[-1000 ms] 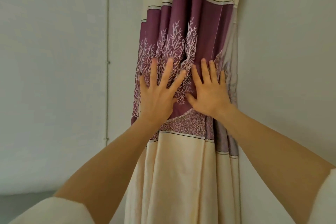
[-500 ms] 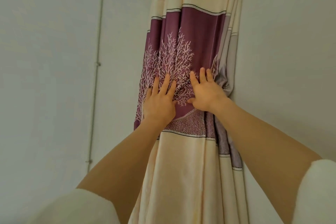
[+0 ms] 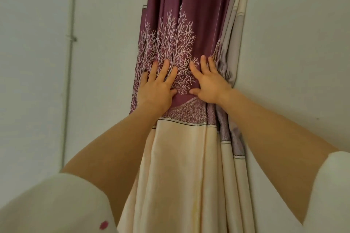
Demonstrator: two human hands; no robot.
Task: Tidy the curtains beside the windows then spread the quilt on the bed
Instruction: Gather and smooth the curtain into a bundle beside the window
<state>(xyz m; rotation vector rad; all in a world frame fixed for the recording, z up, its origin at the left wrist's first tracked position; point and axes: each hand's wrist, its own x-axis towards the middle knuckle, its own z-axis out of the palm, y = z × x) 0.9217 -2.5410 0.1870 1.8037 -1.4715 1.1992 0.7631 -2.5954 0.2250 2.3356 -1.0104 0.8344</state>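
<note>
While the gathered curtain (image 3: 191,138) hangs bunched against the wall (image 3: 293,43), both hands press flat on its purple band (the one with pale branch embroidery): left hand (image 3: 156,91) and right hand (image 3: 210,86) side by side, fingers spread, clasping nothing.

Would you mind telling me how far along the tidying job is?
Done: the curtain hangs gathered in folds against the wall. In hand: left hand and right hand press flat on its purple band. Left: the quilt; no bed is in view.
</note>
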